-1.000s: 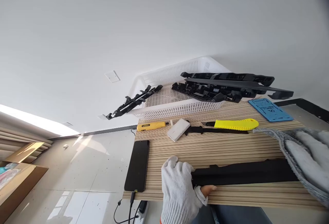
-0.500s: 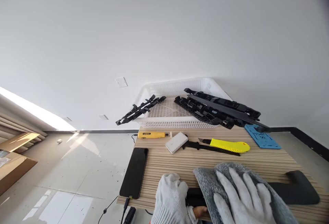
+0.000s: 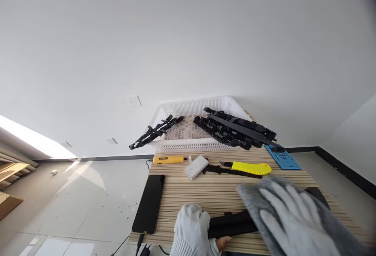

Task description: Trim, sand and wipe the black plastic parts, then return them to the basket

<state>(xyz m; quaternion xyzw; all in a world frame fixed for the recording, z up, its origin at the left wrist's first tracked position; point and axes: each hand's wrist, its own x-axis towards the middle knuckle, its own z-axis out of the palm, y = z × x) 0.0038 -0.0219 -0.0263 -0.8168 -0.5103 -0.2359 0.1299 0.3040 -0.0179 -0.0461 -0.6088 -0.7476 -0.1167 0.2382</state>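
A long black plastic strip lies along the near edge of the striped wooden table. My left hand, in a white knit glove, is closed round the strip's left end. My right hand, also gloved, lies flat with fingers spread on a grey cloth that covers the strip's middle and right part. The strip's far end shows beyond the cloth.
A white mesh basket at the back holds several black plastic strips, some overhanging its left rim. Before it lie a yellow tool, a white block, a yellow utility knife, a blue mat. A black phone sits left, cabled.
My right hand and the grey cloth slid left onto the strip, then back toward the right along it. The left hand kept its grip on the strip's end.
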